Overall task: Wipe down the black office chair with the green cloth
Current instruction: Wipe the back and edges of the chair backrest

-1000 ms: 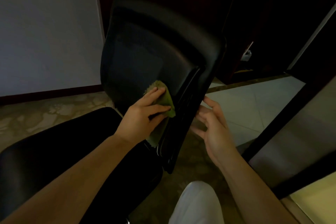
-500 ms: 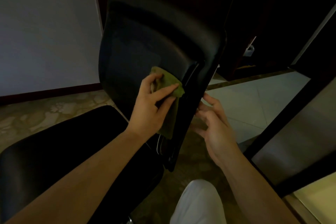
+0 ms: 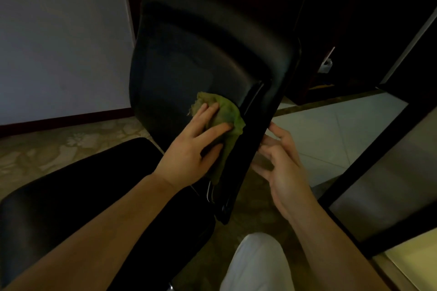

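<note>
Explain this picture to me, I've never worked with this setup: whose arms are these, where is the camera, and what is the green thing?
There is no machine here: a person works with bare hands. The one camera sits on the person's head, looking forward and down, so both arms reach in from the bottom. In front stands the black office chair, its backrest upright and its seat at lower left. The left hand presses the green cloth flat against the backrest's front, near its right edge; part of the cloth hangs below the palm. The right hand, fingers relaxed, holds nothing and is at the backrest's side edge; contact is hard to judge. A white trouser leg shows below, over the floor.
</note>
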Tool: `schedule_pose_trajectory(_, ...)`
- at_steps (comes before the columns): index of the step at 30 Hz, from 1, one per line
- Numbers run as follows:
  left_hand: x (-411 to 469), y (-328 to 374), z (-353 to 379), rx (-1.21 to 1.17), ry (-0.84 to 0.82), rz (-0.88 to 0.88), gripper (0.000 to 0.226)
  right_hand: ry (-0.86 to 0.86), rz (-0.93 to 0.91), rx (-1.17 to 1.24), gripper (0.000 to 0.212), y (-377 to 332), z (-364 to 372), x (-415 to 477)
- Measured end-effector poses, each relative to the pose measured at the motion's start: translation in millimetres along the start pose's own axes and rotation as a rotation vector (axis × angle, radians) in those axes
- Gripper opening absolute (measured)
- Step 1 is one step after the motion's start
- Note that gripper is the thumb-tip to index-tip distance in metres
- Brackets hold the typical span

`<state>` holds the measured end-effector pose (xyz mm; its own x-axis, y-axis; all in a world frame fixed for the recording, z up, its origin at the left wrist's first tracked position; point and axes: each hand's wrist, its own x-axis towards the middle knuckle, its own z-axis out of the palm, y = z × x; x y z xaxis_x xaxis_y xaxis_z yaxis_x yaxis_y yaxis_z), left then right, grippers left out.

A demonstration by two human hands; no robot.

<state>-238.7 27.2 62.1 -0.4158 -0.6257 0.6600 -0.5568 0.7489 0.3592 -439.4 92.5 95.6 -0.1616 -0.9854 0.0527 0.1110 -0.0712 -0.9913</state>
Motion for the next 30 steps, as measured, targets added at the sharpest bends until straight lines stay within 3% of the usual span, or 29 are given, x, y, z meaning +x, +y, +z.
schedule_pose_trajectory(7, -5, -2, 8, 0.052, 0.098, 0.0, 0.027, -0.006, -0.024, -0.013, 0.045, 0, 1, 1)
schedule_pose_trajectory(15, -23, 7, 16, -0.019, 0.077, -0.147, 0.035, -0.055, -0.012, -0.092, 0.038, 13, -11, 7)
schedule_pose_trajectory(30, -39, 4, 17, -0.053, 0.099, -0.192, 0.026, -0.056, 0.052, 0.042, 0.035, 20, -13, 10)
